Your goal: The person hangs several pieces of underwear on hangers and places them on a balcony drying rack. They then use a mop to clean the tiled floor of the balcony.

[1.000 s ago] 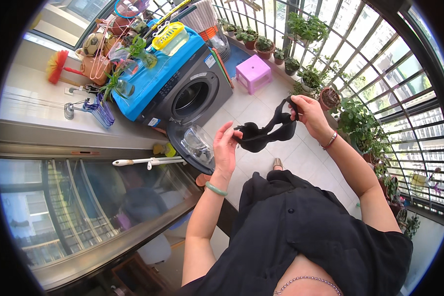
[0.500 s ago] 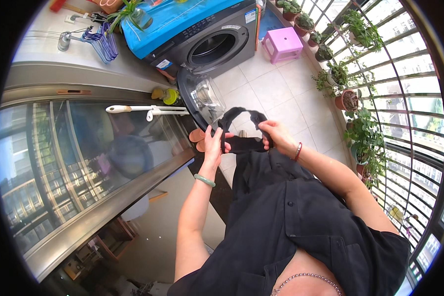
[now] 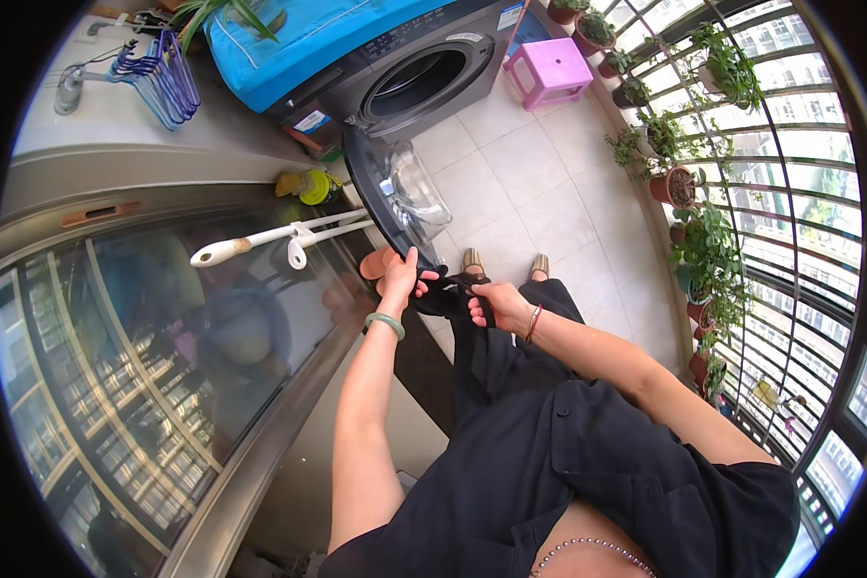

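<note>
A small, soft black garment [image 3: 440,300] with narrow bands hangs bunched between my two hands, in front of my dark trousers. Its exact kind is hard to make out against them. My left hand [image 3: 402,277], below a green bangle, grips one end of it near the open washing machine door [image 3: 416,197]. At the other end, my right hand [image 3: 500,307] has its fingers closed around a strip of the same cloth. Part of the garment is hidden by my fingers.
A grey washing machine [image 3: 356,101] under a blue cover stands ahead. A pink stool [image 3: 550,73] is to its right. Potted plants [image 3: 708,250] line the barred window. White poles [image 3: 250,247] and blue-purple hangers [image 3: 156,79] are on the left.
The black garment was spread into an open loop and is now gathered and bunched. Both hands have moved slightly lower and left, my right hand closer to my left.
</note>
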Tool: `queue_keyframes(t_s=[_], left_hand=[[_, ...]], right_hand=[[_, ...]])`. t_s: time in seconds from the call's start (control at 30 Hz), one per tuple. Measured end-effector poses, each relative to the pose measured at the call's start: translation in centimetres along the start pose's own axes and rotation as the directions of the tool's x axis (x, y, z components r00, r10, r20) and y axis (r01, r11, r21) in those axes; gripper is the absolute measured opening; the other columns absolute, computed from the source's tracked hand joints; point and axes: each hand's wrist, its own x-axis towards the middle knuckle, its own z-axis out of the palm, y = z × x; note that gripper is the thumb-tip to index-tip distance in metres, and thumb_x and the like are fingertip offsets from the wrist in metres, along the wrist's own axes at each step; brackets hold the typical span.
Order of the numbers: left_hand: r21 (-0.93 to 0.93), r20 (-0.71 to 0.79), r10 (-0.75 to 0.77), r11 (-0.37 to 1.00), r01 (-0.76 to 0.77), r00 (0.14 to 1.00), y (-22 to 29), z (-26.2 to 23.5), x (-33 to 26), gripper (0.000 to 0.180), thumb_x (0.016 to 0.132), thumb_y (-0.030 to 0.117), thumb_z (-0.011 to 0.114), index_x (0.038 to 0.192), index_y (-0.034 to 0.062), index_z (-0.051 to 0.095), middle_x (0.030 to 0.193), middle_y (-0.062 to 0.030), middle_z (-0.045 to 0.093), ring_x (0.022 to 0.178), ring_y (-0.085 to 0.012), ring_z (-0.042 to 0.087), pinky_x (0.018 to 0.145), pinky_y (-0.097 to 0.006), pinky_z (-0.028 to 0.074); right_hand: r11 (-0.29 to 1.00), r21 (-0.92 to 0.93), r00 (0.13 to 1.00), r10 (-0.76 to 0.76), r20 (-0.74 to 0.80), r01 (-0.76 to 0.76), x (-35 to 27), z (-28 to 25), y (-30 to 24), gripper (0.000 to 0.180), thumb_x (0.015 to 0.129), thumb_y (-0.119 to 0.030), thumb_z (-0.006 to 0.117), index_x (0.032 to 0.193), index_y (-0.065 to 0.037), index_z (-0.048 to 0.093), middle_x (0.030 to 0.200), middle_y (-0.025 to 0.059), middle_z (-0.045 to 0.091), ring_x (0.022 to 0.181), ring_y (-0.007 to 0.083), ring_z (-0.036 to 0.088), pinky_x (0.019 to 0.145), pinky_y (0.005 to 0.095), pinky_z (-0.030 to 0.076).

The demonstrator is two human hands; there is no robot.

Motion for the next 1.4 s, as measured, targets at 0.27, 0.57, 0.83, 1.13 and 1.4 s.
queue_keyframes(t_s=[0.27,0.57,0.83,1.13,1.4], left_hand=[[0.236,0.02,-0.026,0.972,0.02,0.999,4.0,1.6,3.4,0.055,0.097,0.05,0.048,0.093,-0.004,0.056,0.08,-0.0145,0.071,0.044,-0.0134,0.053,0.038,-0.027,0.04],[0.114,0.137,0.037,0.992,-0.053,0.99,10.0,8.4,10.3,0.054,0.099,0.046,0.045,0.091,-0.006,0.058,0.074,-0.0154,0.069,0.042,-0.0162,0.056,0.037,-0.027,0.043],[-0.11,0.106,0.093,0.991,-0.081,0.99,16.7,13.8,14.8,0.057,0.099,0.047,0.043,0.097,-0.006,0.064,0.077,-0.0127,0.07,0.045,-0.0129,0.056,0.038,-0.024,0.043],[-0.301,0.029,0.095,0.95,-0.082,0.995,20.6,16.1,18.1,0.057,0.098,0.051,0.042,0.102,-0.0023,0.064,0.08,-0.012,0.069,0.046,-0.014,0.053,0.039,-0.026,0.04],[-0.287,0.484,-0.116,0.915,0.283,0.867,18.5,22.7,13.9,0.045,0.092,0.047,0.06,0.113,0.0069,0.061,0.079,-0.0041,0.065,0.061,-0.0119,0.054,0.051,-0.024,0.042]], right_hand=[[0.991,0.075,0.989,-0.107,-0.1,0.114,-0.5,-0.5,-3.2,0.017,0.097,-0.016,0.051,0.099,-0.001,0.056,0.073,0.0102,0.062,0.059,0.0189,0.06,0.051,0.0327,0.055],[0.916,0.286,0.958,-0.252,-0.135,0.281,-0.5,-4.2,-10.5,0.021,0.098,-0.018,0.048,0.092,0.0,0.057,0.074,0.0082,0.061,0.059,0.0193,0.06,0.051,0.0317,0.053],[0.857,0.377,0.936,-0.33,-0.119,0.35,-0.1,-7.3,-17.8,0.016,0.098,-0.016,0.05,0.098,-0.002,0.057,0.073,0.008,0.061,0.058,0.0181,0.059,0.051,0.0311,0.053],[0.884,0.282,0.928,-0.355,-0.114,0.373,-2.0,-11.9,-25.7,0.02,0.098,-0.021,0.051,0.098,-0.002,0.057,0.073,0.0081,0.062,0.058,0.0179,0.059,0.052,0.0316,0.052],[0.815,0.158,0.826,-0.527,-0.199,0.558,-8.8,-14.9,-31.8,0.021,0.096,-0.022,0.054,0.099,-0.002,0.059,0.083,0.0062,0.062,0.066,0.0139,0.061,0.053,0.0303,0.056]])
